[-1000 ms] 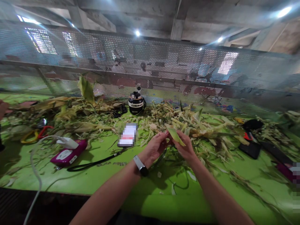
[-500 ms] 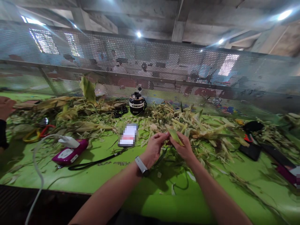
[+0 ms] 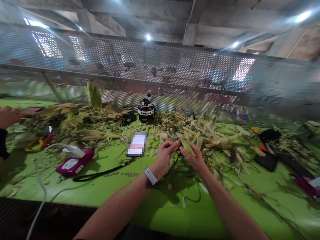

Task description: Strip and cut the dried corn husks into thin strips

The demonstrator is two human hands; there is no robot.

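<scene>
A pale green piece of corn husk [image 3: 187, 146] rises between the thumb and fingers of my right hand [image 3: 195, 159], which is closed on it. Close beside it, my left hand [image 3: 163, 158] is pinched, its fingertips almost meeting those of the right. What sits in the left pinch is too small or too covered to make out. Both hands are above the green table [image 3: 150, 200], in front of a heap of shredded husks [image 3: 217, 138]. A grey watch [image 3: 150, 175] is strapped round my left wrist.
A phone [image 3: 136, 144] with a black strap lies left of my hands. Further left are a purple power bank [image 3: 75, 163] with a white cable, scissors [image 3: 37, 144] and more husks [image 3: 82, 133]. A black jug [image 3: 146, 110] stands by the mesh screen [image 3: 175, 76]. Another person's hand [image 3: 10, 116] is far left.
My hands stay almost in place, with only a slight shift of the fingers around the husk. At the far left, the other person's hand has moved a little to the right.
</scene>
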